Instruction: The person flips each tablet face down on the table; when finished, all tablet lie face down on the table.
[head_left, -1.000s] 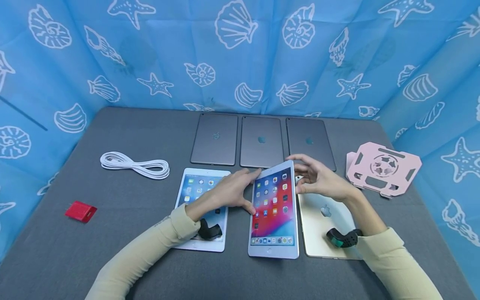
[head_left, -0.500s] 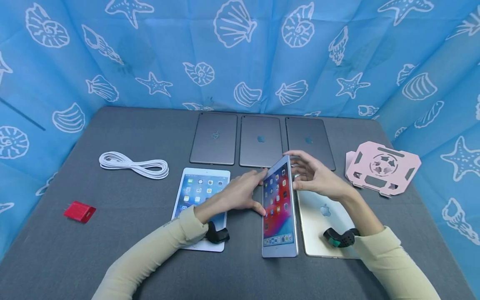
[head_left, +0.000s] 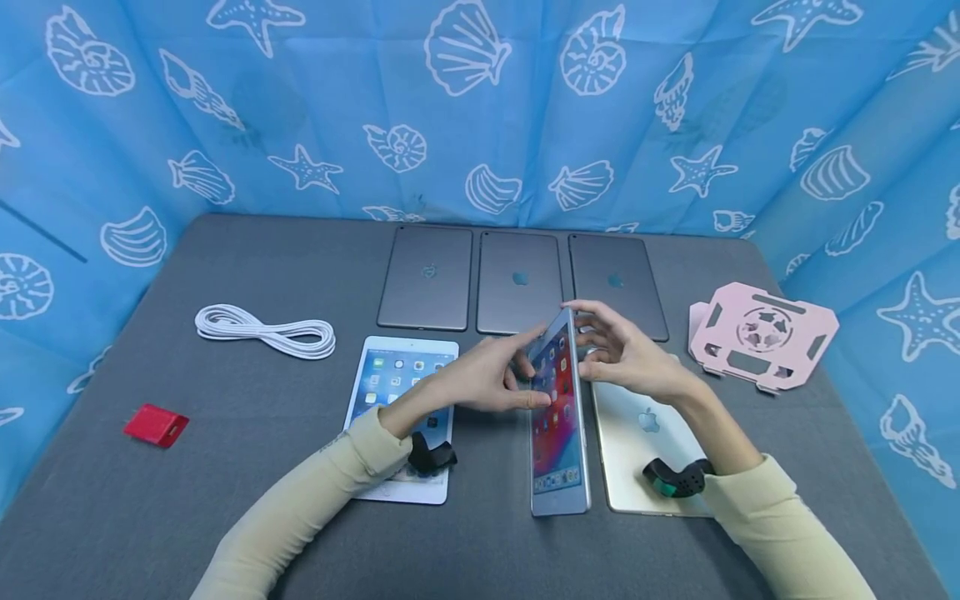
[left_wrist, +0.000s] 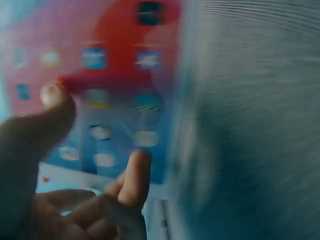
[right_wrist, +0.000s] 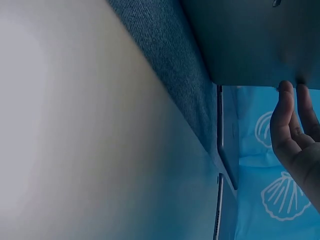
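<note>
A white-framed tablet (head_left: 557,442) with a red and blue home screen stands steeply tilted, its screen facing left. My right hand (head_left: 633,357) holds it at its upper right edge, thumb and fingers near the top corner. In the right wrist view, the fingertips meet the edge of its dark-looking back (right_wrist: 240,45). My left hand (head_left: 491,375) is at the screen side, its thumb and fingers overlapping the screen (left_wrist: 115,55) in the blurred left wrist view. Left of it lies a tablet (head_left: 397,379) with a lit blue screen, partly under my left forearm. Right of it, a gold tablet (head_left: 626,454) lies back up.
Three dark grey tablets (head_left: 519,279) lie back up in a row behind. A pink folding stand (head_left: 742,362) is at the right. A bundled white cable (head_left: 255,329) and a red charger plug (head_left: 156,425) lie left. A blue shell-patterned curtain (head_left: 420,100) encloses the table.
The held tablet has turned steeper, its screen swinging to face left. My left hand has shifted from its left edge onto the screen side; my right hand keeps its hold at the upper edge.
</note>
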